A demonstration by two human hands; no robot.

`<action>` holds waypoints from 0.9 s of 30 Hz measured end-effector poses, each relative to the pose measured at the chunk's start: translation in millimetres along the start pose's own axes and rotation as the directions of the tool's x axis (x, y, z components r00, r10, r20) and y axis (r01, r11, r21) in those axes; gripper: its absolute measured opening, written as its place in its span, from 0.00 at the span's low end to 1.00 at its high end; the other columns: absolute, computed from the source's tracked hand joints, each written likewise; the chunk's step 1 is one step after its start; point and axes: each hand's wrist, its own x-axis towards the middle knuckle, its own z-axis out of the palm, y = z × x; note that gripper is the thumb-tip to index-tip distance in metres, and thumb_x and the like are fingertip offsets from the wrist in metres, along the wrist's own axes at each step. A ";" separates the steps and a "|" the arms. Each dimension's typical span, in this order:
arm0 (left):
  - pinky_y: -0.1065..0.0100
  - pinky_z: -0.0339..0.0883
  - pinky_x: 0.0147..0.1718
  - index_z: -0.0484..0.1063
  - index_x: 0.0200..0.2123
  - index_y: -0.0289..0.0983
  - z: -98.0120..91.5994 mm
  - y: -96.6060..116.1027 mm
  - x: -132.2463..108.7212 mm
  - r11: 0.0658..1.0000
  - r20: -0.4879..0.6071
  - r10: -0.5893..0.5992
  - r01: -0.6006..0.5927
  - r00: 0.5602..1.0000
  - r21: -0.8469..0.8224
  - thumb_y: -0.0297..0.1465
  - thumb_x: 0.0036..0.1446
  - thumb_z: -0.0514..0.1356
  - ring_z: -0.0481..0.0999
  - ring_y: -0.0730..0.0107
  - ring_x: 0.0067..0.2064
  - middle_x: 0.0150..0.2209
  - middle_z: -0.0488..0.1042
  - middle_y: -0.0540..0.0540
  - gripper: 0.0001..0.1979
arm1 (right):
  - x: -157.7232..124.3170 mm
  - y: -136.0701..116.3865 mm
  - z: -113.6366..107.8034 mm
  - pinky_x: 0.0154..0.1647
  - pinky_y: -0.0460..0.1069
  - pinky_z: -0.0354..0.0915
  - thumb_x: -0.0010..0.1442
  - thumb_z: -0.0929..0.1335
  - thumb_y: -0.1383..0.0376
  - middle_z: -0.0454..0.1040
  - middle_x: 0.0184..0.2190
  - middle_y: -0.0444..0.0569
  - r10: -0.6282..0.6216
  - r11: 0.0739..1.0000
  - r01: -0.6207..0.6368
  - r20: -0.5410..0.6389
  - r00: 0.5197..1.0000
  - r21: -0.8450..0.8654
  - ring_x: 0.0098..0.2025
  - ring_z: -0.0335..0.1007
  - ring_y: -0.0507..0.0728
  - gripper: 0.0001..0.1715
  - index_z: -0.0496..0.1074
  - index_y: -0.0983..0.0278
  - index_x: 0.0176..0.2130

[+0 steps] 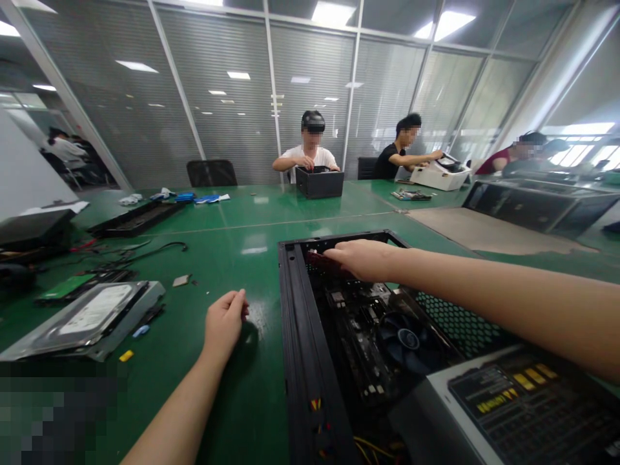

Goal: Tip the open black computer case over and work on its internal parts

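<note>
In front of me an open black computer case (303, 310) lies on the green table, showing its circuit boards. My right hand (361, 259) reaches over its far end. The fingers are closed on a dark red circuit board (325, 263), partly hidden by the hand. Below the hand sits a dark cooling fan (407, 339). A boxy power supply (504, 400) with a printed label fills the near right of the case. Left of the case, my left hand (225, 318) rests by the table, its fingers curled and nothing visible in them.
A hard drive (94, 311) in a metal bracket lies at left, near a green circuit board (68, 289), cables and a yellow piece (126, 356). A black tray (138, 217) lies behind. Across the table, people work at a black box (320, 183) and a white case (440, 177).
</note>
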 end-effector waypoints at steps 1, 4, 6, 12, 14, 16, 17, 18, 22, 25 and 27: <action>0.71 0.62 0.25 0.69 0.22 0.38 0.2 0.6 -0.1 1.000 0.005 -0.004 0.004 1.000 -0.001 0.42 0.61 0.55 0.68 0.71 0.23 0.19 0.68 0.52 0.18 | 0.2 -1.3 -3.4 0.40 0.50 0.64 0.59 0.66 0.72 0.75 0.43 0.55 -0.013 1.000 0.014 -0.036 0.999 0.012 0.44 0.74 0.60 0.22 0.67 0.65 0.54; 0.71 0.61 0.24 0.69 0.22 0.38 0.7 0.7 0.3 1.000 0.018 -0.014 0.014 1.000 -0.004 0.42 0.60 0.55 0.68 0.71 0.23 0.19 0.68 0.52 0.18 | 2.4 -1.5 -7.6 0.40 0.51 0.63 0.58 0.65 0.74 0.76 0.42 0.55 -0.050 0.998 0.048 -0.029 0.998 -0.049 0.43 0.74 0.60 0.21 0.68 0.65 0.52; 0.71 0.61 0.24 0.69 0.22 0.38 1.0 -0.1 0.7 1.000 0.018 -0.020 0.020 1.000 -0.003 0.42 0.60 0.56 0.68 0.71 0.23 0.19 0.69 0.52 0.18 | 4.5 0.3 -6.0 0.39 0.52 0.63 0.60 0.64 0.74 0.77 0.41 0.56 -0.054 0.991 0.058 0.038 0.998 -0.123 0.42 0.75 0.62 0.19 0.69 0.66 0.51; 0.70 0.62 0.24 0.69 0.22 0.38 1.5 -0.9 1.3 1.000 0.031 -0.019 0.019 0.999 0.002 0.43 0.59 0.56 0.69 0.69 0.23 0.19 0.69 0.51 0.18 | 11.6 0.6 0.0 0.38 0.52 0.64 0.63 0.63 0.73 0.78 0.35 0.59 0.105 0.985 -0.083 0.142 0.984 -0.154 0.38 0.77 0.62 0.21 0.67 0.69 0.55; 0.70 0.62 0.24 0.69 0.22 0.38 1.5 -0.2 1.3 1.000 0.031 -0.026 0.026 0.999 0.001 0.43 0.59 0.56 0.68 0.69 0.23 0.19 0.69 0.51 0.18 | 14.2 -0.5 1.7 0.39 0.51 0.65 0.62 0.64 0.72 0.78 0.37 0.60 0.103 0.987 -0.080 0.160 0.982 -0.143 0.40 0.77 0.62 0.17 0.71 0.69 0.51; 0.71 0.62 0.24 0.69 0.22 0.38 1.4 0.2 1.4 0.999 0.032 -0.034 0.034 0.999 -0.002 0.43 0.59 0.56 0.68 0.70 0.23 0.19 0.68 0.51 0.18 | 16.6 -1.5 4.5 0.40 0.52 0.66 0.62 0.65 0.71 0.78 0.38 0.61 0.082 0.988 -0.054 0.192 0.978 -0.144 0.41 0.77 0.63 0.15 0.74 0.69 0.48; 0.71 0.62 0.24 0.68 0.22 0.38 1.4 0.1 1.6 0.999 0.033 -0.034 0.034 0.999 -0.001 0.43 0.59 0.56 0.68 0.70 0.23 0.19 0.68 0.51 0.18 | 17.7 -2.1 5.9 0.41 0.52 0.66 0.61 0.65 0.71 0.79 0.38 0.61 0.076 0.988 -0.046 0.205 0.976 -0.149 0.42 0.77 0.63 0.14 0.75 0.68 0.46; 0.71 0.62 0.25 0.68 0.22 0.38 1.3 0.0 1.7 1.000 0.035 -0.031 0.031 0.999 -0.002 0.43 0.59 0.56 0.68 0.70 0.23 0.19 0.68 0.52 0.18 | 18.7 -2.7 6.9 0.41 0.53 0.66 0.61 0.66 0.71 0.79 0.38 0.62 0.077 0.987 -0.043 0.214 0.974 -0.156 0.42 0.77 0.63 0.14 0.76 0.68 0.45; 0.71 0.61 0.25 0.68 0.22 0.37 0.5 -0.7 1.9 1.000 0.039 -0.013 0.014 0.999 -0.016 0.43 0.59 0.55 0.68 0.70 0.23 0.19 0.67 0.52 0.19 | 17.3 -6.0 -3.9 0.45 0.54 0.67 0.59 0.68 0.68 0.79 0.40 0.61 0.108 0.983 -0.068 0.238 0.965 -0.173 0.45 0.76 0.64 0.11 0.78 0.67 0.42; 0.72 0.61 0.25 0.68 0.23 0.37 -0.6 -0.8 1.4 0.999 0.037 -0.018 0.019 0.999 -0.027 0.43 0.59 0.55 0.68 0.71 0.23 0.19 0.67 0.53 0.18 | -6.9 -10.5 -31.4 0.46 0.55 0.67 0.57 0.73 0.60 0.79 0.41 0.62 0.149 0.986 -0.123 0.282 0.948 -0.108 0.46 0.76 0.66 0.19 0.78 0.68 0.46; 0.72 0.61 0.25 0.68 0.23 0.37 -1.3 -0.9 1.1 0.999 0.037 -0.014 0.015 0.999 -0.031 0.43 0.59 0.55 0.68 0.71 0.23 0.19 0.68 0.52 0.18 | -44.8 -20.3 -48.9 0.45 0.56 0.68 0.54 0.73 0.49 0.79 0.43 0.62 0.131 0.989 -0.145 0.271 0.954 0.032 0.46 0.76 0.67 0.35 0.74 0.67 0.54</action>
